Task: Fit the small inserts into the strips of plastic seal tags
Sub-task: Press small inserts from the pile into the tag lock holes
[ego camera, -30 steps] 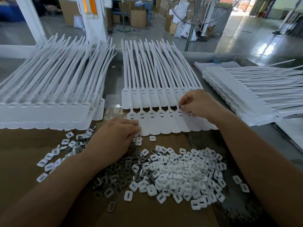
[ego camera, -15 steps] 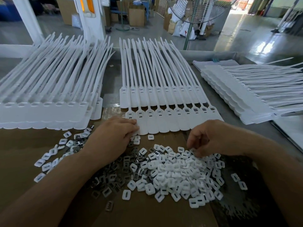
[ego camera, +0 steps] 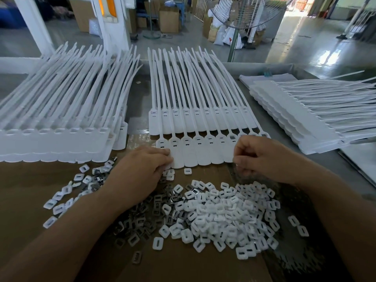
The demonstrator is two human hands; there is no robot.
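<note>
Left hand (ego camera: 140, 174) lies palm down at about 7 o'clock from centre, fingers mostly straight, tips pressing on the left end of the front strip of tags (ego camera: 203, 155). Right hand (ego camera: 262, 157) is at 4 o'clock over that strip's right end, fingers curled in and thumb against forefinger. I can't tell if there's an insert pinched in there.

Two strips sit in the middle. The back strip (ego camera: 183, 123) at 12 o'clock has ten tags. The front one shows seven heads clearly, and the rest are partly behind the right hand.

There's one stack of strips (ego camera: 57, 143) at 9 o'clock and one more stack (ego camera: 295, 117) at 2 o'clock.

The pile of white inserts (ego camera: 223, 214) is at 6 o'clock on the cardboard (ego camera: 24, 190), way too many to count, with grey metal clips (ego camera: 154, 208) mixed in on its left side. One loose insert (ego camera: 187, 171) lies just below the front strip.

The red mark on a white sack (ego camera: 230, 38) is too blurry to read.
</note>
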